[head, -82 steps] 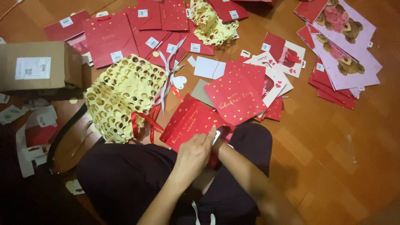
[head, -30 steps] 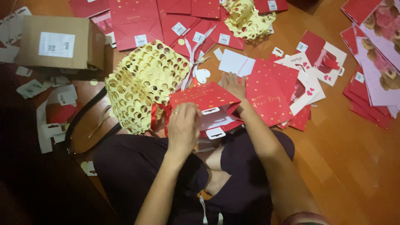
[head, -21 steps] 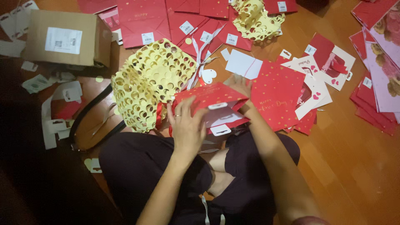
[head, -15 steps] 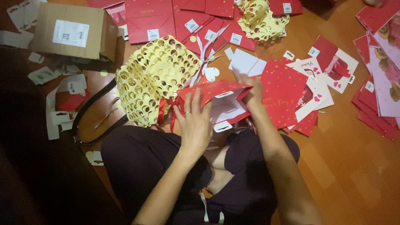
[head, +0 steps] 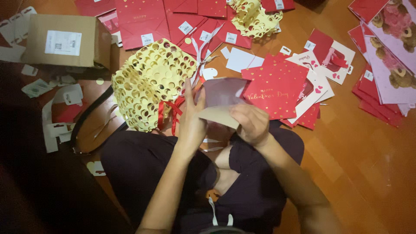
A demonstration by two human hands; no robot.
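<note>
Both hands grip opened paper gift bag (head: 221, 97) over lap: left hand (head: 190, 123) steadies side, right hand (head: 251, 123) pinches bottom flap; yellow cut-out paper (head: 147, 82) beside, on floor (head: 372, 164)

We see a wooden floor (head: 359, 164) carrying everything. A cardboard box (head: 65, 41) sits at upper left, with white paper scraps (head: 56, 125) strewn below it. Flat red bags (head: 173, 21) lie along the top edge, and a gold cut-out pile (head: 149, 82) rests before them. A red dotted bag (head: 277, 86) lies over white cards (head: 329, 60). Pink bear bags (head: 390, 56) are stacked at right.
</note>
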